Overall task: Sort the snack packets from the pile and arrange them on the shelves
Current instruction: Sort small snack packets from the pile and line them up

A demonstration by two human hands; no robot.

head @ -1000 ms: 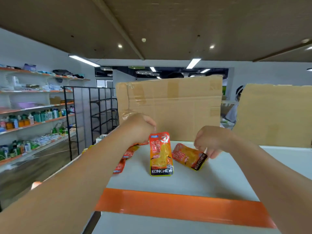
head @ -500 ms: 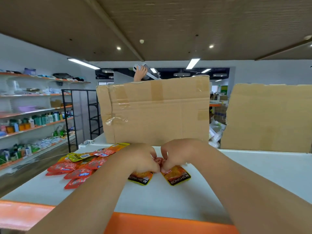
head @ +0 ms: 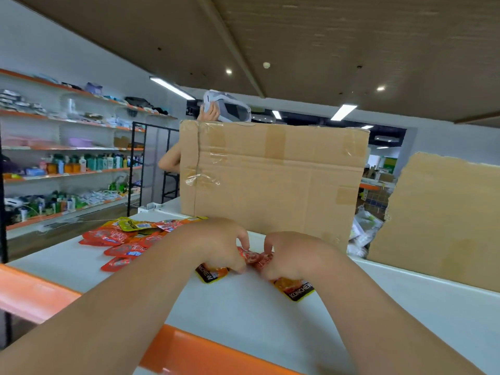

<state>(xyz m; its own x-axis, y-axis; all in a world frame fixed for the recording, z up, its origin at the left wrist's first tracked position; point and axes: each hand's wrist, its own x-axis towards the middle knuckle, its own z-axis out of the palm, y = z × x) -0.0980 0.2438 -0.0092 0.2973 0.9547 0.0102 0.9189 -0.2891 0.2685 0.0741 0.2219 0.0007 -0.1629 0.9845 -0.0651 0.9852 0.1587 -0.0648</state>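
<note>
White shelf (head: pixel 243 309): left hand (head: pixel 216 247), right hand (head: pixel 295 257) each pinch orange packets (head: pixel 297 289)

Surface (head: pixel 243 315) in front, running left to right. Near its middle, two packets side by side. Left packet (head: pixel 211 274) lies under the left grip (head: pixel 221 247), right packet (head: pixel 296 289) under the right grip (head: pixel 289 255). Each grip's fingers curl onto its packet, and the two grips are close together.

Pile of packets (head: pixel 121 239) on the surface to the left, a little further back.

Behind the grips, cardboard box (head: pixel 270 180) stands on the surface. Cardboard sheet (head: pixel 438 217) stands to its right, apart.

Behind the box, another person's hand (head: pixel 211 112) holds a headset (head: pixel 230 106) above the top edge.

Far left: wall shelves (head: pixel 67 171). Wire rack (head: pixel 138 163) between them and the box.
</note>
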